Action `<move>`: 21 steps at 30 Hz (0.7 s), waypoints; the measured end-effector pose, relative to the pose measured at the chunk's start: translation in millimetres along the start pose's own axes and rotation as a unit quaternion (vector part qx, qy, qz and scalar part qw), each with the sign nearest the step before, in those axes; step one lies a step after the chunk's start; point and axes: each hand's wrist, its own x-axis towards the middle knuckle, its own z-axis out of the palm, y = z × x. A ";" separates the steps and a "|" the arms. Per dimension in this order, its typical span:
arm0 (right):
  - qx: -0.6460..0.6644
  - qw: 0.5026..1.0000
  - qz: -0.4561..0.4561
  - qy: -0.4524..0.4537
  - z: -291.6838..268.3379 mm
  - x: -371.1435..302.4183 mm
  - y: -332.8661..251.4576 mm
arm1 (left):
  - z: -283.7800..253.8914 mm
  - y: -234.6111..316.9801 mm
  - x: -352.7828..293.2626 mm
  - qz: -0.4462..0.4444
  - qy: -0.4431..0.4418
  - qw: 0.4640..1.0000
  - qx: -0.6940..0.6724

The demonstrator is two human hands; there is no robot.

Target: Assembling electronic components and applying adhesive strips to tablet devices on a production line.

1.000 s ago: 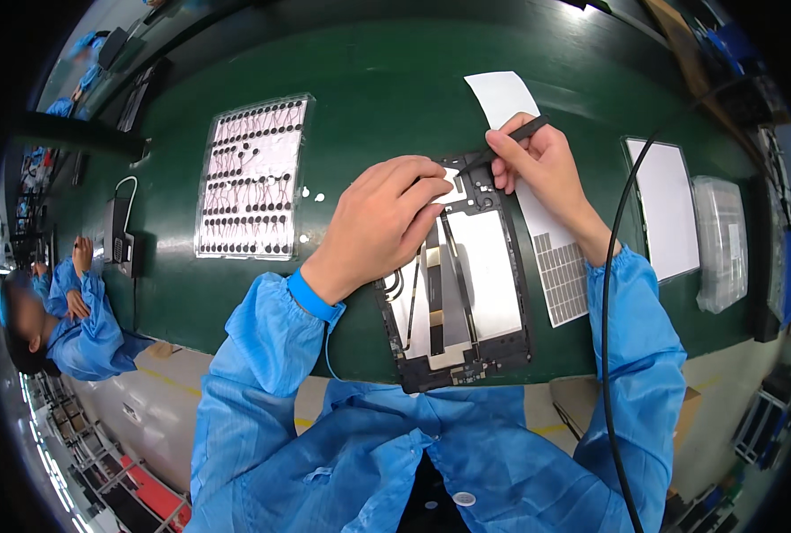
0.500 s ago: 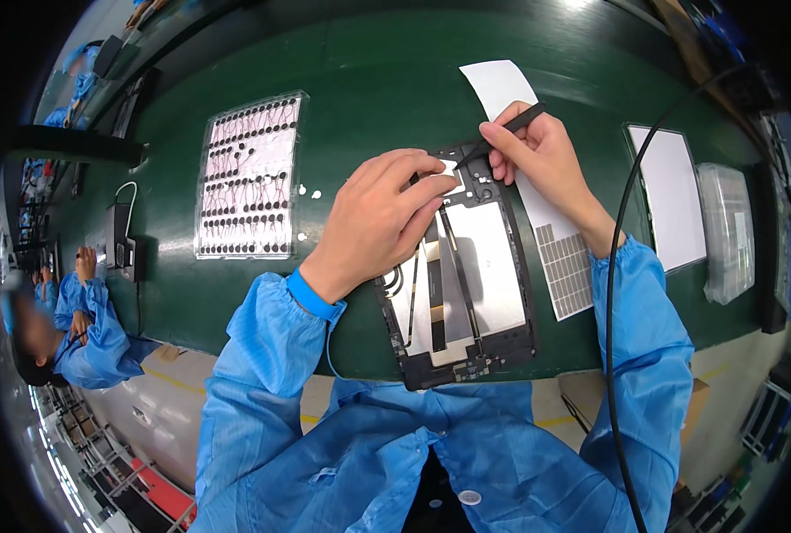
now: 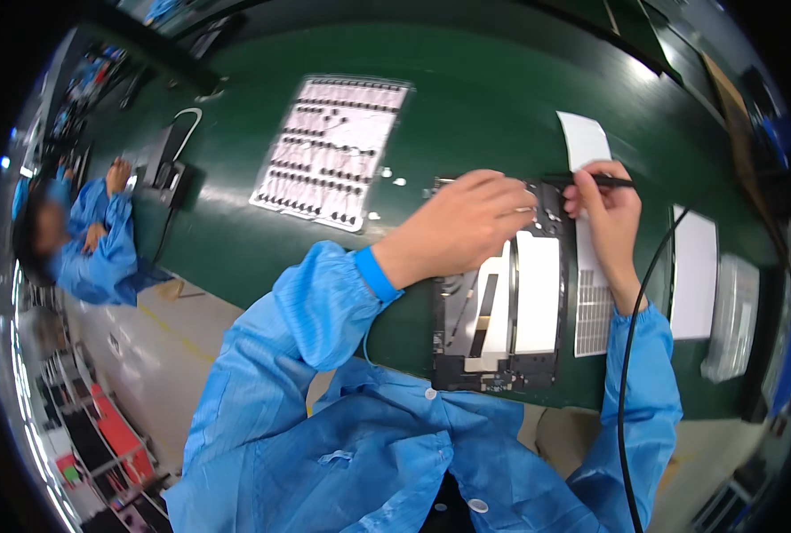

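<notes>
An opened tablet (image 3: 538, 298) lies at the table's front edge, its black frame, white panels and flat cables showing. My left hand (image 3: 471, 222) rests over its upper part, the fingers bent and together. Whatever is under those fingertips is hidden. My right hand (image 3: 611, 209), to the right of the tablet's upper end, pinches a black pointed tool (image 3: 616, 181) that looks like tweezers. The tool lies nearly level, its thin end toward the tablet's top edge. Beneath my right hand runs a long white sheet (image 3: 593, 293) with grey rectangular labels on its near part.
Left of my hands lies a clear tray (image 3: 333, 151) with rows of small black round parts on wires. Small white pieces (image 3: 400, 182) sit beside it. A white-faced panel (image 3: 694, 275), a clear plastic box (image 3: 733, 315) and a black cable (image 3: 631, 373) are at right. A co-worker (image 3: 102, 240) sits far left.
The view has turned, shifting the table's things. My right hand has drawn away from my left, and the tool has swung from slanting onto the tablet to nearly level. My left hand stays over the tablet.
</notes>
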 end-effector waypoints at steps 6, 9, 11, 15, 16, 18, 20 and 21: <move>-0.046 0.999 -0.021 -0.013 -9.7 4.4 6.8 | -21.0 -13.5 -0.4 0.031 0.034 0.999 -0.013; -0.042 0.990 -0.089 0.102 -14.9 -2.3 3.7 | -70.7 -63.7 -19.7 -0.131 0.099 0.985 0.056; -0.046 0.986 -0.135 0.090 -9.0 -8.7 -3.2 | -90.5 -108.8 -51.6 -0.214 0.141 0.960 0.110; -0.069 0.985 -0.155 0.012 5.2 -14.5 -13.2 | -104.9 -139.3 -85.4 -0.378 0.097 0.921 0.008; -0.067 0.987 -0.143 -0.027 8.5 -14.6 -16.2 | -104.6 -142.9 -87.0 -0.380 0.101 0.919 0.006; -0.070 0.986 -0.142 -0.050 16.5 -13.7 -22.1 | -108.4 -142.7 -83.9 -0.376 0.064 0.924 -0.019; -0.067 0.985 -0.127 -0.091 31.3 -13.6 -34.3 | -109.7 -145.2 -86.4 -0.376 0.063 0.924 -0.029; -0.060 0.986 -0.121 -0.101 40.2 -12.8 -39.3 | -110.7 -145.3 -87.3 -0.360 0.063 0.930 -0.030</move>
